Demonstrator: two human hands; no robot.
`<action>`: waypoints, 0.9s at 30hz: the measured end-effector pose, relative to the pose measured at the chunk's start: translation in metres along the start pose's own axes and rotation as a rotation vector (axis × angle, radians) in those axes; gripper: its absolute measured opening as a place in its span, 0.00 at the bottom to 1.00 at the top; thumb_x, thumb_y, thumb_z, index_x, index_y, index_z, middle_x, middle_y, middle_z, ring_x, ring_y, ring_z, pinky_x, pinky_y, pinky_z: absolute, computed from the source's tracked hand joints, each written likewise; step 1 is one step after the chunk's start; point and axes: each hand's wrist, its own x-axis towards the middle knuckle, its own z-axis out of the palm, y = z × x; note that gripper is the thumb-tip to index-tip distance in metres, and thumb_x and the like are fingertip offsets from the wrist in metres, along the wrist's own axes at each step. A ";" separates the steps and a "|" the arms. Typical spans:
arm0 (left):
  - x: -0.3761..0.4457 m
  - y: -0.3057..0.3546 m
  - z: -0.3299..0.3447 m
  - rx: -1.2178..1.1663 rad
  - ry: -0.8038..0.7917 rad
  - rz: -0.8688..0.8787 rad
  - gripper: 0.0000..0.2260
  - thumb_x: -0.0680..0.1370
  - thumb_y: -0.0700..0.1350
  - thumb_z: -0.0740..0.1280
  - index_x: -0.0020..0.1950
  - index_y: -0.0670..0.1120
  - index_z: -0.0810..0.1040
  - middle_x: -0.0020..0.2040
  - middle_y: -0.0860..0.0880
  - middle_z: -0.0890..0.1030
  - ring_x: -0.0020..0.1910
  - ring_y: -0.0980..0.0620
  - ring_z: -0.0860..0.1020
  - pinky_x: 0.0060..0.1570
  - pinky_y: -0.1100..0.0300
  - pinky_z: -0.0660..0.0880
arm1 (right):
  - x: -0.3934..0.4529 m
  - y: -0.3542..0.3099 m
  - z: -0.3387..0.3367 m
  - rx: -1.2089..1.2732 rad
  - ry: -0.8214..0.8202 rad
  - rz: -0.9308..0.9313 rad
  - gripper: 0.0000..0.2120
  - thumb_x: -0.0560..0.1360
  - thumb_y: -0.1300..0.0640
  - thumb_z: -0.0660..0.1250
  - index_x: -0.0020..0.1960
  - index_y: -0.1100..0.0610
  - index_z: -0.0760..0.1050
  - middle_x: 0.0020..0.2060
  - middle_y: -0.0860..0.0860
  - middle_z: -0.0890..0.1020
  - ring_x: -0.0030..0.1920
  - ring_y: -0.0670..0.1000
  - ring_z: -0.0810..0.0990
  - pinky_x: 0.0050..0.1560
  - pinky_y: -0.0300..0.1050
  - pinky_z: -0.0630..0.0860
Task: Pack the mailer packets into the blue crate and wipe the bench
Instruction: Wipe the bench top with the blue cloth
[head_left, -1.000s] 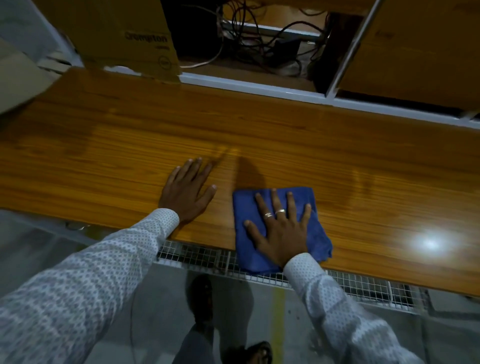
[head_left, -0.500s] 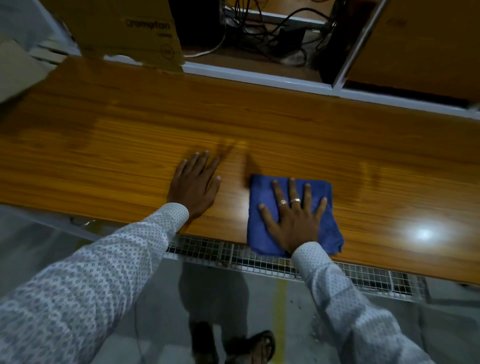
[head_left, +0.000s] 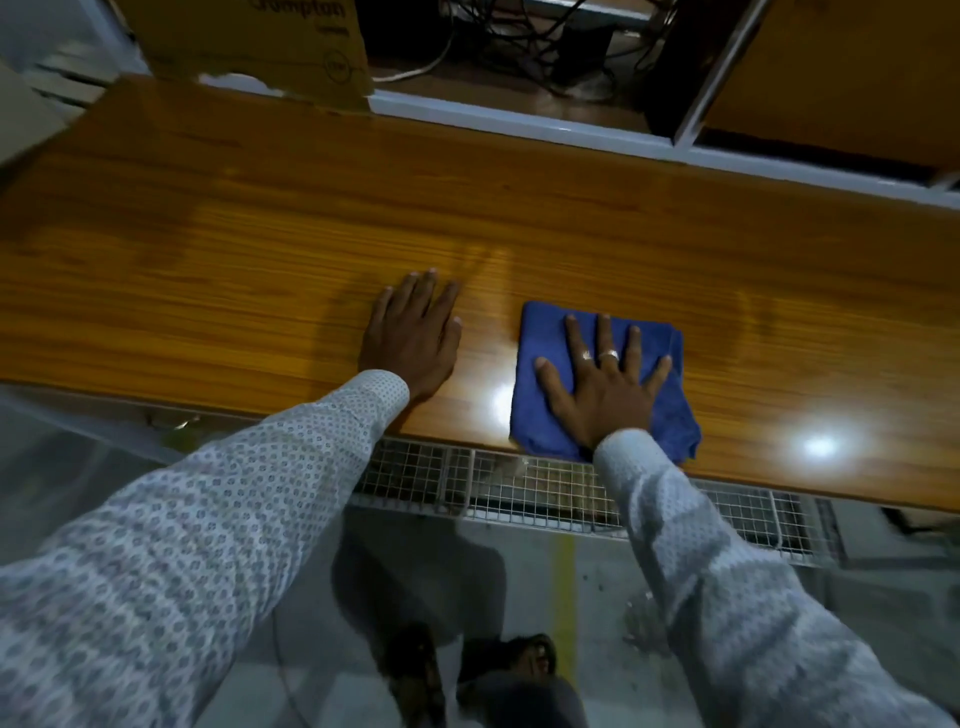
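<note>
A folded blue cloth (head_left: 540, 415) lies on the glossy wooden bench (head_left: 519, 218) near its front edge. My right hand (head_left: 602, 384) presses flat on the cloth with fingers spread; two rings show on it. My left hand (head_left: 413, 338) rests flat on the bare wood to the left of the cloth, fingers straight. No mailer packets and no blue crate appear in this view.
A brown cardboard box (head_left: 270, 47) stands at the bench's back left edge. Behind the bench a white frame (head_left: 519, 124) borders a recess with tangled cables (head_left: 524, 41). A wire mesh shelf (head_left: 519, 483) runs under the front edge. My feet (head_left: 467, 670) show on the grey floor.
My right hand has slid the blue cloth to the right along the bench. My left hand has also shifted slightly right, still flat on the wood.
</note>
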 end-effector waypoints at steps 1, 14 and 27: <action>0.000 0.000 0.000 0.001 -0.001 -0.001 0.25 0.83 0.58 0.46 0.80 0.56 0.55 0.81 0.50 0.55 0.80 0.49 0.51 0.78 0.47 0.47 | 0.007 -0.009 -0.001 0.006 -0.003 0.015 0.37 0.74 0.24 0.40 0.79 0.37 0.42 0.81 0.47 0.45 0.80 0.60 0.41 0.71 0.74 0.38; -0.001 -0.001 0.001 -0.005 0.012 0.012 0.24 0.84 0.55 0.49 0.80 0.55 0.57 0.81 0.50 0.55 0.80 0.48 0.52 0.78 0.47 0.47 | 0.007 -0.012 -0.002 0.012 -0.017 0.020 0.37 0.74 0.24 0.40 0.79 0.37 0.42 0.81 0.47 0.45 0.80 0.61 0.41 0.71 0.75 0.38; -0.001 0.000 -0.002 -0.001 0.014 0.015 0.23 0.84 0.54 0.49 0.80 0.54 0.57 0.81 0.49 0.57 0.80 0.48 0.52 0.78 0.47 0.49 | 0.004 -0.016 -0.003 -0.004 -0.018 0.043 0.37 0.75 0.26 0.41 0.80 0.39 0.41 0.81 0.48 0.44 0.79 0.61 0.40 0.71 0.75 0.39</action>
